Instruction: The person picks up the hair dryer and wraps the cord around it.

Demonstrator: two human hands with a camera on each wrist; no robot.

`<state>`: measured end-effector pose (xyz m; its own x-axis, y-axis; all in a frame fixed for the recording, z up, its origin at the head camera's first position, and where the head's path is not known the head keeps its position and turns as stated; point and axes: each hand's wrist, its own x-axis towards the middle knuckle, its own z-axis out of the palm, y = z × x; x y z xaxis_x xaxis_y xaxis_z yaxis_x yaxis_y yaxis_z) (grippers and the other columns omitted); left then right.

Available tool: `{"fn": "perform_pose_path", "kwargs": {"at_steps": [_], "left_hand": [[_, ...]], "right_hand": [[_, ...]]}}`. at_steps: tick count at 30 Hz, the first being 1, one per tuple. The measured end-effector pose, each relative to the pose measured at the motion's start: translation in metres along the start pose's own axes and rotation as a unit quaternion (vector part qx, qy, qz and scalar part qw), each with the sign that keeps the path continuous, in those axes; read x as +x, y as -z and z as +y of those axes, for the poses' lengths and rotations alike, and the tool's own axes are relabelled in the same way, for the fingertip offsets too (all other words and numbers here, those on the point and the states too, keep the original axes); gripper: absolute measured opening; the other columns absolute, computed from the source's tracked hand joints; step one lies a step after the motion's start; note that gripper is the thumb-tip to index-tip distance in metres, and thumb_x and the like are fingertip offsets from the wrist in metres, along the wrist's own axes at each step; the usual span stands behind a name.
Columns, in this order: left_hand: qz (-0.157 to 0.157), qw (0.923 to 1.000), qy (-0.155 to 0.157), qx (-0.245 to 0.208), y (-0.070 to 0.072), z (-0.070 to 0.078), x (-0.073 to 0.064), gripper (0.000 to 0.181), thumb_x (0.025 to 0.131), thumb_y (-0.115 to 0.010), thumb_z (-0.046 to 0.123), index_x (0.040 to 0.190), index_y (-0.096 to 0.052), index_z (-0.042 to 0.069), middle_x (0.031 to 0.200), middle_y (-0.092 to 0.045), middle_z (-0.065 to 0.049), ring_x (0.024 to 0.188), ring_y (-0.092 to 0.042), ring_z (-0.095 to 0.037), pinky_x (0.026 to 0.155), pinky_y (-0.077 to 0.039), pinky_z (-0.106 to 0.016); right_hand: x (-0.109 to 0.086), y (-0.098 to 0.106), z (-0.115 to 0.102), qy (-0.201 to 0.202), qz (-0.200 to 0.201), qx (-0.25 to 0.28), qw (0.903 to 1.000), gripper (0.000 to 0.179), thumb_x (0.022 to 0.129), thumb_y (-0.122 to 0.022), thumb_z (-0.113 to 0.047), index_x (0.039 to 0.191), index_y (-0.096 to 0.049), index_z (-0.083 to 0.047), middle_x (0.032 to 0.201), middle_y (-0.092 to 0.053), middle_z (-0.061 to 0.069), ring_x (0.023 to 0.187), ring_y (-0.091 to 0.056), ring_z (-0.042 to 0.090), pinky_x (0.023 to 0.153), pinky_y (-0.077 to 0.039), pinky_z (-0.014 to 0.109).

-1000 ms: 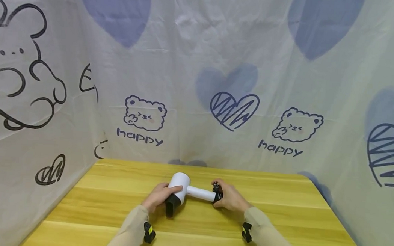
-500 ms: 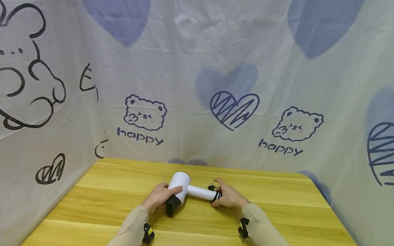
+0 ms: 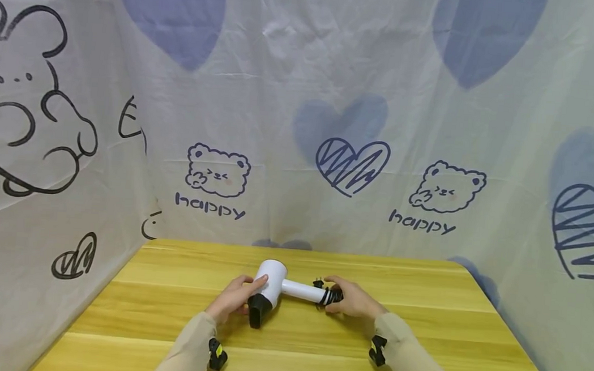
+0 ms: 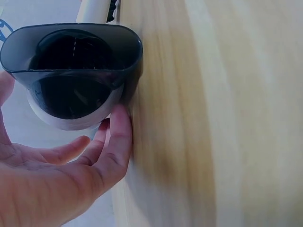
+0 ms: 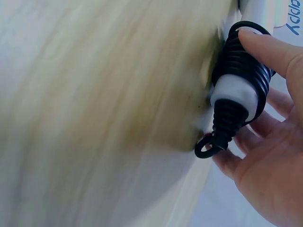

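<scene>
A white hair dryer (image 3: 271, 277) with a black nozzle (image 3: 259, 310) lies on the wooden table. Its black cord (image 5: 246, 61) is coiled round the end of the white handle (image 3: 302, 291), and a black plug (image 3: 318, 283) shows just behind. My left hand (image 3: 235, 298) is at the body, thumb lying along its side; in the left wrist view a fingertip touches near the nozzle and the other fingers stand apart. Around the coil end, my right hand (image 3: 355, 300) rests loosely, thumb on the cord, with a gap between palm and dryer.
The yellow wood-grain table (image 3: 286, 355) runs back to a pale curtain (image 3: 295, 219) printed with hearts and bears. Another curtain side hangs along the left. Both wrists carry small black devices (image 3: 217, 355) over beige sleeves.
The plug came into sight as my right hand shifted, and that hand has since slid right along the coil. My left hand has eased slightly left. The hair dryer has stayed in place.
</scene>
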<state>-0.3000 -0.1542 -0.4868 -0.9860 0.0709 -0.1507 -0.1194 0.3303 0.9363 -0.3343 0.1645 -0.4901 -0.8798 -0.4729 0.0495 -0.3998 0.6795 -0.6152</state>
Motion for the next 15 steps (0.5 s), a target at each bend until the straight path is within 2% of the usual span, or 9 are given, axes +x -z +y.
{"fn": "perform_pose_path", "kwargs": {"at_steps": [4,9,15], "left_hand": [[0.003,1.0000,-0.002,-0.007,0.002,-0.002,-0.002,0.081,0.088,-0.057,0.065,0.133,-0.047,-0.002,0.121,-0.056,-0.019,0.095,-0.060,-0.023,0.069,-0.058,-0.036],[0.004,0.9998,-0.013,-0.014,0.006,-0.002,-0.004,0.075,0.091,-0.058,0.059,0.134,-0.046,-0.001,0.123,-0.056,-0.021,0.094,-0.062,-0.024,0.069,-0.058,-0.037],[0.022,0.9992,-0.032,0.004,0.010,-0.002,-0.005,0.080,0.093,-0.057,0.057,0.143,-0.039,-0.003,0.131,-0.053,-0.027,0.101,-0.061,-0.028,0.069,-0.057,-0.037]], "right_hand": [[-0.005,0.001,0.000,0.007,0.010,0.000,0.9999,0.070,0.083,-0.078,-0.015,0.144,-0.044,-0.004,0.125,-0.062,0.021,0.111,-0.061,0.030,0.095,-0.051,0.047],[-0.015,0.004,0.001,0.019,0.020,-0.023,0.9993,0.066,0.088,-0.073,-0.015,0.145,-0.042,-0.001,0.132,-0.058,0.024,0.120,-0.057,0.037,0.103,-0.045,0.054],[-0.027,0.011,0.005,0.004,0.036,-0.038,0.9986,0.059,0.093,-0.067,-0.020,0.144,-0.044,-0.001,0.139,-0.054,0.022,0.125,-0.053,0.039,0.107,-0.041,0.056]]}}
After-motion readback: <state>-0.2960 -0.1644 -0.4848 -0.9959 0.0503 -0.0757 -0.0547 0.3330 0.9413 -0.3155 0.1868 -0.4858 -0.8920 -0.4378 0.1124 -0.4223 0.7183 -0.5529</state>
